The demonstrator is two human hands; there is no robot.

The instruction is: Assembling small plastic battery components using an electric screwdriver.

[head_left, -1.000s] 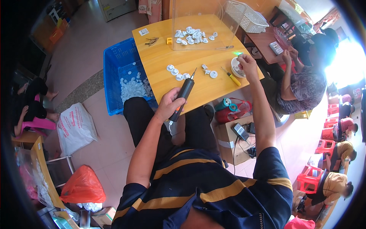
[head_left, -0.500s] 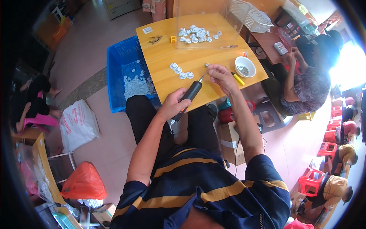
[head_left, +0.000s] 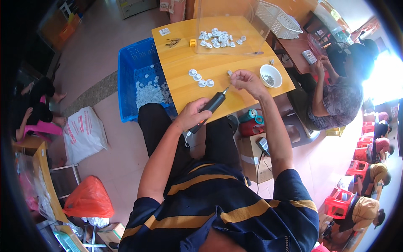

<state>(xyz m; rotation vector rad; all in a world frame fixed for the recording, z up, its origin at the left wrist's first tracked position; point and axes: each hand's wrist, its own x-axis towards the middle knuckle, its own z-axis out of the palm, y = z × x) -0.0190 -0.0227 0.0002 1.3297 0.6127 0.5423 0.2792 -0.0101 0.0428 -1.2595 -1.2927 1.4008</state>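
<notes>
My left hand (head_left: 192, 115) is wrapped round a black electric screwdriver (head_left: 213, 106), its bit pointing up and to the right. At the bit's tip, the fingers of my right hand (head_left: 251, 85) are pinched together; what is between them is too small to make out. A small grey block (head_left: 229, 72) stands on the table just beyond those fingers. To the right of that hand is a white bowl (head_left: 263, 69) with small metal pieces, probably screws. Several round white parts (head_left: 202, 83) lie in a short row left of the bit.
The wooden table (head_left: 180, 63) carries a clear plastic box (head_left: 235, 17) by a heap of white parts (head_left: 217, 38), and tweezers (head_left: 172, 42). A blue crate (head_left: 128, 84) of white parts stands at left. Another person (head_left: 338, 98) sits at right beside a white basket (head_left: 279, 20).
My right hand has shifted slightly to the right and its fingers now meet the screwdriver's tip more closely. The yellow-handled tool by the bowl no longer shows.
</notes>
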